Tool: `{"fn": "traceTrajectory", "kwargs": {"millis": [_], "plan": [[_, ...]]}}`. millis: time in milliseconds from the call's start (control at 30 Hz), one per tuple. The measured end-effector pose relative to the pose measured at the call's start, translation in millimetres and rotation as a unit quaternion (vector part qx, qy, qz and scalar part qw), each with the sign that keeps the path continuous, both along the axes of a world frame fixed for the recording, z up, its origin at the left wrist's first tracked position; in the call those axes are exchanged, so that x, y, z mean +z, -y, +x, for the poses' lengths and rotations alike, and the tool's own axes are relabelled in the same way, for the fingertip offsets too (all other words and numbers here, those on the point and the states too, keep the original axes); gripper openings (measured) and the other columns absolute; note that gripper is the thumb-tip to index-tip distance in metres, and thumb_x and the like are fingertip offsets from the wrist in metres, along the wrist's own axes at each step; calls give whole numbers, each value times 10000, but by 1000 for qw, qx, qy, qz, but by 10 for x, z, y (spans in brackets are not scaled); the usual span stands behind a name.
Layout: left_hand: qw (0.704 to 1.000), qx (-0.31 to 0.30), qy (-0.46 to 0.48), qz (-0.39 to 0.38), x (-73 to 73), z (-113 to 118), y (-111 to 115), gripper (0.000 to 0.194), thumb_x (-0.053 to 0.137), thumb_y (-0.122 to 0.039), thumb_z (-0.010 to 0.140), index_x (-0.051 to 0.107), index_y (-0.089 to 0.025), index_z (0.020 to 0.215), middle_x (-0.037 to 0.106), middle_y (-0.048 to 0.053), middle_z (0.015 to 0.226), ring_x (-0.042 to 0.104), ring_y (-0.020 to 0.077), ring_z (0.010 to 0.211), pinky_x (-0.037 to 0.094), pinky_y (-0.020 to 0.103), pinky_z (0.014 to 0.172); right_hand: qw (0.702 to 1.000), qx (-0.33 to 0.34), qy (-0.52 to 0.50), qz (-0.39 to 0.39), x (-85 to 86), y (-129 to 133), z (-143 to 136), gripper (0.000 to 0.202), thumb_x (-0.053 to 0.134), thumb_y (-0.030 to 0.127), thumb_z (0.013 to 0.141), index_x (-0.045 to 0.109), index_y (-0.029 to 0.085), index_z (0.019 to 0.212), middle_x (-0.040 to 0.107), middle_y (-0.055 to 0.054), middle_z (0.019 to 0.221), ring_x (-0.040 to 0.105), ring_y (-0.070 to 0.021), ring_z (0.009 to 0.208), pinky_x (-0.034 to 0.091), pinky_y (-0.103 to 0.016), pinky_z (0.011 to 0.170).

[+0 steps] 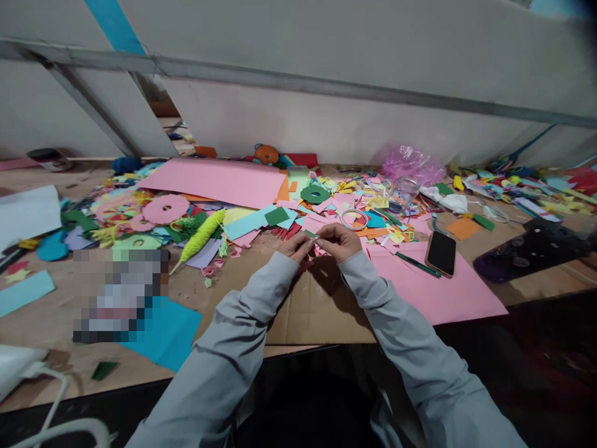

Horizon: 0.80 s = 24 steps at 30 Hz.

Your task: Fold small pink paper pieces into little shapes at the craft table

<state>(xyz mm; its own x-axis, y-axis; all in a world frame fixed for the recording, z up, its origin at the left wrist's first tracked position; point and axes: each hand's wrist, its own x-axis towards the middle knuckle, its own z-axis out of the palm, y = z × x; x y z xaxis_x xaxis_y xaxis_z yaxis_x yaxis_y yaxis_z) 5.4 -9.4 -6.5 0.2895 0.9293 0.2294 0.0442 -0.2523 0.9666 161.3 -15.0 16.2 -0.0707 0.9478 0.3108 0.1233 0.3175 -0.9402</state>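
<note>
Over the cardboard (321, 314), your left hand (297, 247) and right hand (342, 242) — fingers pinched narrow — hold a green paper scrap (311, 234).

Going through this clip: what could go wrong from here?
The small green piece pinched between the left hand and right hand could slip and get lost among the paper scraps just beyond. The phone and pen rest at least partly on a pink sheet reaching the front edge of the table, so the right sleeve snagging it might drag them.
</note>
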Motion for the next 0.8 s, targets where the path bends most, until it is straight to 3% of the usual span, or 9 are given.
{"fn": "traceTrajectory", "kwargs": {"millis": [167, 400, 533, 667, 800], "plan": [[1000, 2, 22, 10, -38, 2, -36, 349, 541, -521, 801, 562, -174, 766, 567, -17, 617, 511, 100, 540, 415, 233, 531, 999, -7, -32, -13, -30, -11, -8, 287, 749, 383, 638, 652, 181, 816, 662, -17, 740, 609, -145, 676, 498, -280, 656], [1000, 23, -15, 13, -75, -13, -52, 341, 531, -520, 805, 551, -181, 770, 590, -10, 630, 516, 105, 548, 412, 236, 538, 999, -14, 44, 11, -8, -1, 17, 218, 694, 385, 694, 655, 170, 708, 619, -2, 641, 530, -117, 578, 440, -246, 563], [1000, 27, -10, -1, -19, -12, -27, 333, 560, -514, 786, 553, -182, 770, 589, -17, 636, 512, 99, 543, 409, 233, 538, 997, -4, 70, 31, -20, -9, 28, 170, 665, 339, 708, 634, 173, 692, 596, 10, 629, 501, -107, 568, 418, -237, 552], [998, -1, 45, -39, 69, 3, 14, 334, 623, -500, 743, 543, -178, 718, 577, -26, 584, 517, 95, 523, 412, 229, 530, 998, 23, 53, -6, -57, -34, 30, 203, 674, 363, 695, 606, 172, 678, 573, 22, 592, 492, -101, 544, 407, -226, 522], [988, -10, 88, -130, 121, -15, 33, 308, 658, -456, 718, 537, -173, 704, 586, -29, 543, 508, 80, 469, 403, 210, 498, 997, 55, 10, -48, -90, -45, 23, 246, 670, 404, 713, 615, 164, 705, 573, 20, 590, 507, -102, 536, 425, -228, 514]]}}
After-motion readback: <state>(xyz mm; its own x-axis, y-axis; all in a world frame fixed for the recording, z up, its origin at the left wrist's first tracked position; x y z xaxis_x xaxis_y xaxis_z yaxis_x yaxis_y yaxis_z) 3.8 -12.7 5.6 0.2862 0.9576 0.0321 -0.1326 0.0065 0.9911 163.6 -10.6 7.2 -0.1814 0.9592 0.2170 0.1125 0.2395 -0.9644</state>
